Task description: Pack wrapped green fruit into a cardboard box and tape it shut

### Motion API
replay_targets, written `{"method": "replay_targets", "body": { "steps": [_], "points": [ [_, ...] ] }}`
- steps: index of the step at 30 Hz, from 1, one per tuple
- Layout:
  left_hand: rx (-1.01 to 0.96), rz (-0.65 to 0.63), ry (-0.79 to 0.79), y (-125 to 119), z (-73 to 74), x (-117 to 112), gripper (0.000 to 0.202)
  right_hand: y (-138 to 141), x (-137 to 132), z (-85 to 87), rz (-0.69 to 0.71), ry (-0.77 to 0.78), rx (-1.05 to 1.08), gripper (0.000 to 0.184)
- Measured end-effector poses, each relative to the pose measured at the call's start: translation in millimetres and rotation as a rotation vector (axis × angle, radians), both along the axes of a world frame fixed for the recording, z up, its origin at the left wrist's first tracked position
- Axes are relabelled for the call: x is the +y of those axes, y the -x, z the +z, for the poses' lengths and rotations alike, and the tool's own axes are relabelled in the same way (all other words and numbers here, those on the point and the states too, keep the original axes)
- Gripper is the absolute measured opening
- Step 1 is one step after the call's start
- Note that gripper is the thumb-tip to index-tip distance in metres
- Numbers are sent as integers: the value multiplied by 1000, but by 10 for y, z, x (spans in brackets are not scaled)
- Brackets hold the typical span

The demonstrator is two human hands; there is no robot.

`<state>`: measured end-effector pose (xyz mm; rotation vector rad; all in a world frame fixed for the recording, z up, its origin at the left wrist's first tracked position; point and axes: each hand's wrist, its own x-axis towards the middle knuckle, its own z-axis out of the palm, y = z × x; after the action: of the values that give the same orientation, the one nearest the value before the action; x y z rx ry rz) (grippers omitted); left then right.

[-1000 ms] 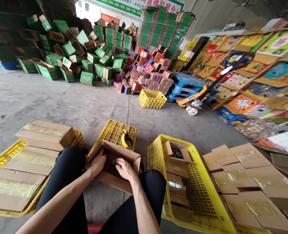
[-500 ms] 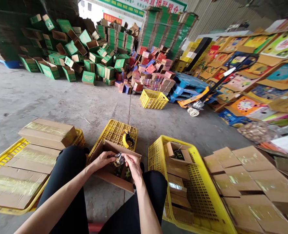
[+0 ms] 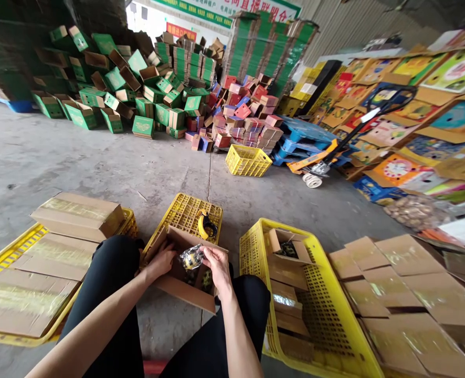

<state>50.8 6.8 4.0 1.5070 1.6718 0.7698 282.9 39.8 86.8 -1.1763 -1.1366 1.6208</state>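
My right hand (image 3: 218, 266) pinches one end of a small clear plastic packet (image 3: 190, 258) with something yellowish and dark inside. The packet hangs over an open cardboard box (image 3: 189, 295) between my knees. Inside the box lie dark green, bumpy items (image 3: 206, 281), partly covered by the packet and my hands. My left hand (image 3: 163, 263) is down at the box's left side, apart from the packet, and its fingers are mostly hidden. Under the box is an upturned yellow crate (image 3: 181, 209), with a yellow and black tape dispenser (image 3: 207, 226) on top.
A yellow crate (image 3: 323, 299) with several small boxes stands to my right, beside stacked taped cartons (image 3: 409, 294). At my left, another yellow crate (image 3: 16, 236) bears closed cartons (image 3: 59, 257). Farther off are a small crate (image 3: 249, 160), a pallet jack (image 3: 323, 157) and heaped green boxes (image 3: 144, 126).
My left hand has let go of the packet and moved left and down into the box. The packet stays in my right hand and shows more fully.
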Motion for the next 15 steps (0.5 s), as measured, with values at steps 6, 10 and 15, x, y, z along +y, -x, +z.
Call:
{"method": "replay_targets", "body": {
  "steps": [6, 10, 15],
  "points": [
    [316, -89, 85, -47, -202, -46, 23, -7, 12, -31, -23, 34, 42, 55],
    [427, -148, 75, -65, -221, -33, 32, 2, 17, -28, -39, 59, 79, 55],
    [502, -225, 85, -83, -203, -50, 24, 4, 11, -14, -48, 67, 117, 52]
  ]
}}
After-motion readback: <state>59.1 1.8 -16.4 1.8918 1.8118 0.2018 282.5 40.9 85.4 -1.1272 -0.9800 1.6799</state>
